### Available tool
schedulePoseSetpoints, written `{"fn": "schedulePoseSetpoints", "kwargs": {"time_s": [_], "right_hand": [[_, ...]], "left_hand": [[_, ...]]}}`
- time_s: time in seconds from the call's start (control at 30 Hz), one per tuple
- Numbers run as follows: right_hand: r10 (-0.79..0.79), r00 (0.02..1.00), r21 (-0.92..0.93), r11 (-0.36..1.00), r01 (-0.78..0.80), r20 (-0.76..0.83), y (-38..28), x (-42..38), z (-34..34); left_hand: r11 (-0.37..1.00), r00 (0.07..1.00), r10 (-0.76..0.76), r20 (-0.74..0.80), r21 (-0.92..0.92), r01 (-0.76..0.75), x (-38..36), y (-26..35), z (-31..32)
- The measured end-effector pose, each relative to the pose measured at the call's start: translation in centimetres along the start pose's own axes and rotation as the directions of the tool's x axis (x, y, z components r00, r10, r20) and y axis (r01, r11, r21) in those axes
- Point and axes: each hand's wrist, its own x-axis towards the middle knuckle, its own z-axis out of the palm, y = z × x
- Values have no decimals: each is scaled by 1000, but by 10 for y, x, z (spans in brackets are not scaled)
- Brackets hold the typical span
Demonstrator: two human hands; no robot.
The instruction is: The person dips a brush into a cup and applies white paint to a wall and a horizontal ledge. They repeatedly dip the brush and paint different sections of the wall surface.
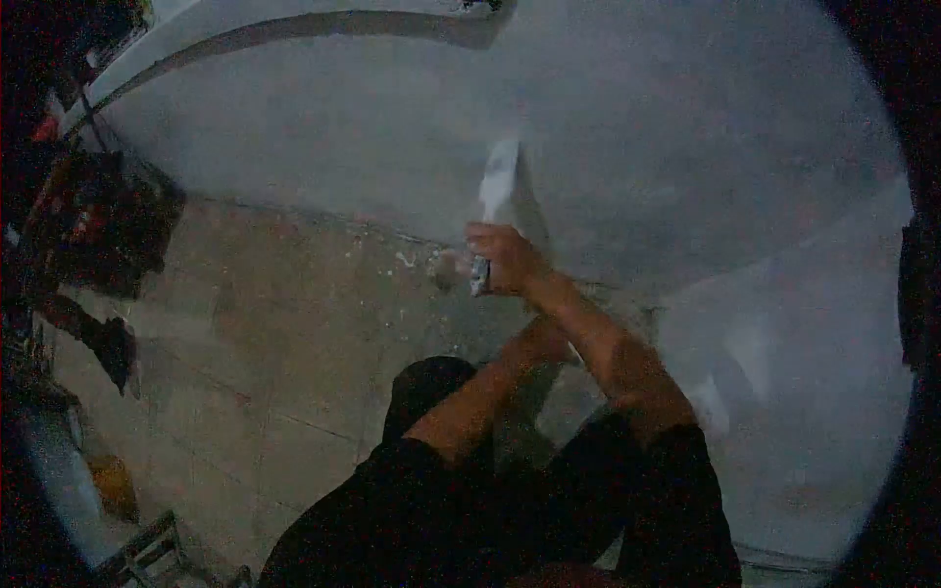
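Observation:
My right hand (510, 260) is closed around the handle of a plastering blade (500, 181), its white-smeared face standing up along the grey wall (686, 127). The blade's edge lies right at the wall surface and throws a shadow to its right. Lower down, my left hand (541, 340) is near my right forearm, which crosses in front of it. Its fingers are mostly hidden, and I cannot tell what it holds.
White splatters mark the tiled floor (245, 323) along the wall's foot. A dark cluttered heap (108, 225) stands at the left, with a person's dark shoe (116, 353) below it. A yellow-brown object (115, 485) and a chair-like frame (147, 554) are at lower left. A curved ledge (323, 24) runs above.

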Motion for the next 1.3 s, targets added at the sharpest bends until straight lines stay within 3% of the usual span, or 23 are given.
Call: {"fn": "schedulePoseSetpoints", "kwargs": {"time_s": [0.03, 0.07, 0.1, 0.13, 0.17, 0.2, 0.27, 0.3, 0.33, 0.37, 0.4, 0.43, 0.5, 0.63, 0.7, 0.8, 0.93, 1.1, 1.2, 1.3], "right_hand": [[-136, 963, 11, 990, 143, -234, 9, 0, 17], [-257, 853, -10, 959, 284, -454, 17, 3, 32], [-261, 852, -14, 958, 286, -454, 31, 6, 45], [-187, 835, 135, 946, 295, -518, 47, 9, 53], [-104, 816, 280, 909, 310, -568, 58, 12, 53], [-108, 814, 275, 909, 313, -571, 65, 14, 45], [45, 824, 198, 977, 83, -565, 73, 18, 26], [-103, 609, -10, 988, 154, -786, 75, 24, 16], [-226, 504, -179, 974, 139, -834, 80, 26, -3], [-342, 385, -337, 938, 84, -857, 84, 28, -22], [-407, 437, -445, 895, 16, -803, 91, 23, -56], [-410, 433, -476, 878, -51, -802, 93, 14, -84], [-369, 381, -454, 876, -163, -848, 91, -11, -143], [-306, 282, -379, 889, -258, -909, 88, -51, -246], [-258, 286, -332, 909, -251, -923, 89, -58, -261], [-135, 333, -221, 947, -234, -933, 108, -62, -224], [109, 477, -11, 970, -241, -872, 140, -80, -73], [359, 637, 311, 931, -192, -682, 139, -124, 98], [375, 658, 386, 912, -137, -653, 131, -123, 110], [303, 598, 270, 952, -146, -742, 138, -125, 81]], "left_hand": [[998, 1000, 12, -7, -54, -13, 4, -5, 6], [991, 999, 33, -22, -127, -36, 8, -12, 11], [983, 998, 56, -42, -172, -62, 11, -18, 14], [989, 997, 50, -54, -134, -57, 7, -7, 6], [998, 997, 15, -77, 57, -11, -5, 18, -10], [998, 997, 19, -80, 62, -14, 5, 2, -2], [945, 941, 327, -91, 11, -327, 26, -42, 30], [946, 942, 323, -93, 5, -324, 14, -24, 17], [992, 999, 40, 6, -116, -39, -5, 10, -7], [944, 963, -232, 137, -205, 257, -15, 29, -20], [941, 962, -233, 140, -218, 260, -7, 12, -11], [984, 987, -132, 89, -104, 141, 8, -24, 6], [997, 996, -68, 56, 38, 66, 0, -6, 2], [994, 995, -73, 67, 86, 67, -7, 12, -5], [993, 996, -65, 66, 107, 57, -7, 14, -6], [992, 996, -59, 68, 118, 51, -5, 14, -8], [990, 996, -51, 72, 133, 41, -4, 13, -8], [988, 997, -38, 73, 153, 26, -4, 14, -5], [985, 997, -30, 72, 171, 18, -5, 16, -4], [981, 996, -19, 82, 193, 3, -4, 18, 3]]}}
